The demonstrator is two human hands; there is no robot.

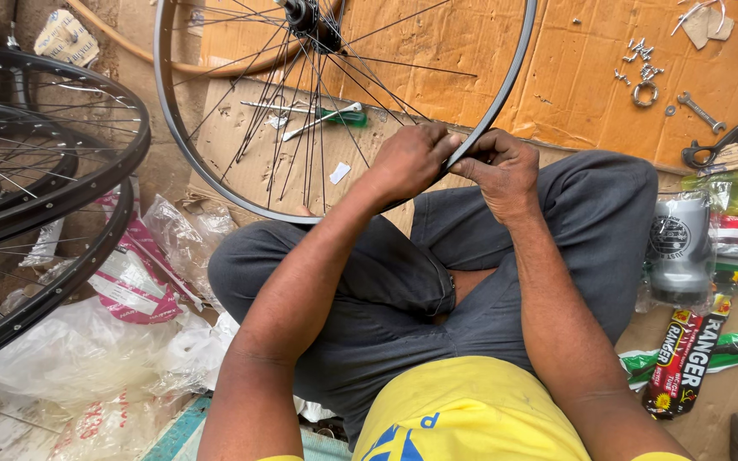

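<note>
A silver bicycle wheel rim [183, 154] with thin spokes and a dark hub [307, 17] stands tilted over my crossed legs in grey trousers. My left hand [407, 160] pinches the lower right part of the rim, fingers closed over it. My right hand [499, 171] grips the same stretch of rim just beside it, thumbs nearly touching. A green-handled screwdriver [335, 114] lies on the cardboard behind the spokes.
Two black rims [87, 183] lean at the left over plastic bags [87, 350]. Cardboard [574, 77] covers the floor, with loose nuts and a ring [644, 92], a spanner [700, 111] and pliers [728, 141] at top right. A grey can [681, 252] and packaged goods [685, 358] lie right.
</note>
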